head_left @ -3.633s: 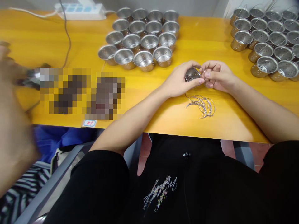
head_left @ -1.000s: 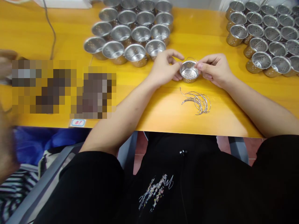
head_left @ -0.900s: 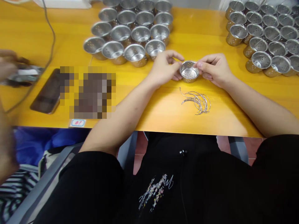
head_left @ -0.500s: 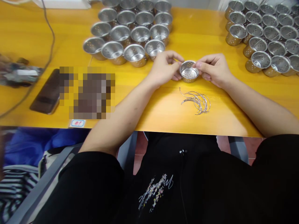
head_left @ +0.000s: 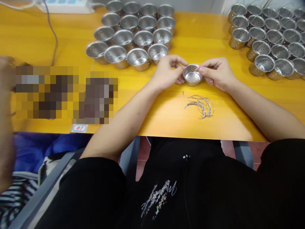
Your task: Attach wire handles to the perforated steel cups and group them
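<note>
Since a moment ago, almost nothing has moved: both hands stay on the same little cup, and another person's blurry arm (head_left: 6, 127) has come back in at the far left edge. Going from left to right, a grey cord (head_left: 54, 35) runs down the yellow table (head_left: 152, 121). Next comes a bunch of shiny metal cups with holes (head_left: 135, 31), packed close together and open side up. Just beside them, the left hand (head_left: 166, 71) pinches the left rim of one small cup with holes (head_left: 192, 75). That cup sits on the table in the middle, between the two hands. The right hand (head_left: 218, 73) pinches its right rim with thumb and finger. Both hands are closed on the cup, one on each side. A little nearer to the person lies a pile of thin bent wires (head_left: 201, 105), near the cup but not touching it. At the far right stands another bunch of cups with wire handles (head_left: 271, 41).
</note>
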The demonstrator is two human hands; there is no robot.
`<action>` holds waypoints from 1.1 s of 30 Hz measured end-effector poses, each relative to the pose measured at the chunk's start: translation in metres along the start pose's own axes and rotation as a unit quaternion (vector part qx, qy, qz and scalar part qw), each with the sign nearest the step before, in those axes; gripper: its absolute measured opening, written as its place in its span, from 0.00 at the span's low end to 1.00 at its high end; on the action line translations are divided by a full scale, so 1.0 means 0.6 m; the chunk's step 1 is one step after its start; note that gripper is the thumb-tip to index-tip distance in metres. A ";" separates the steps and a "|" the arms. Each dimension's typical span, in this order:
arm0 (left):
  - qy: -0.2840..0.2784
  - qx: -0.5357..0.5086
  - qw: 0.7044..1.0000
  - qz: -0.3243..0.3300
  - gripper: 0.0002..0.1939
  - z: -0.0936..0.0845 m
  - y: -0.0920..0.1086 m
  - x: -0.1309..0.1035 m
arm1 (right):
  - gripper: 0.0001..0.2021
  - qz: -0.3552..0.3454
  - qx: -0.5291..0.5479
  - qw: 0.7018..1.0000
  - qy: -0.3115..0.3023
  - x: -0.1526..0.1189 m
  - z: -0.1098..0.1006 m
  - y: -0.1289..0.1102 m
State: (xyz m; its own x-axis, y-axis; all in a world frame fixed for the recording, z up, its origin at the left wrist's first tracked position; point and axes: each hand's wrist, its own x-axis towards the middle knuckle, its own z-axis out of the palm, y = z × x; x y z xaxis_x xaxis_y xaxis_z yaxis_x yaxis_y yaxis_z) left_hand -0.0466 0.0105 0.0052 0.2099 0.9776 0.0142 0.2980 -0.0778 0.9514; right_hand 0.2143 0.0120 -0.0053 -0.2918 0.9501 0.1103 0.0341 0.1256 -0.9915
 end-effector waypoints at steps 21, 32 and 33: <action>0.007 0.104 0.988 0.117 0.07 0.006 -0.001 -0.002 | 0.41 0.019 -0.047 0.998 -0.040 0.004 -0.007 -0.012; 0.026 0.164 0.971 0.172 0.10 0.009 -0.013 0.013 | 0.42 -0.023 -0.040 0.994 -0.101 0.004 -0.011 -0.018; 0.029 0.167 0.969 0.179 0.10 0.010 -0.014 0.013 | 0.41 -0.027 -0.033 0.993 -0.112 0.006 -0.013 -0.016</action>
State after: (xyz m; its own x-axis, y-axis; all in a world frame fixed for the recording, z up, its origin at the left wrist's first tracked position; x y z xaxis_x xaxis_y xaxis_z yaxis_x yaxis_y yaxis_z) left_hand -0.0418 0.0174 -0.0046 0.3059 0.8849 0.3513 0.5022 -0.4634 0.7301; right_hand 0.2202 0.0167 0.0053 -0.4992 0.8553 0.1387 0.0727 0.2008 -0.9769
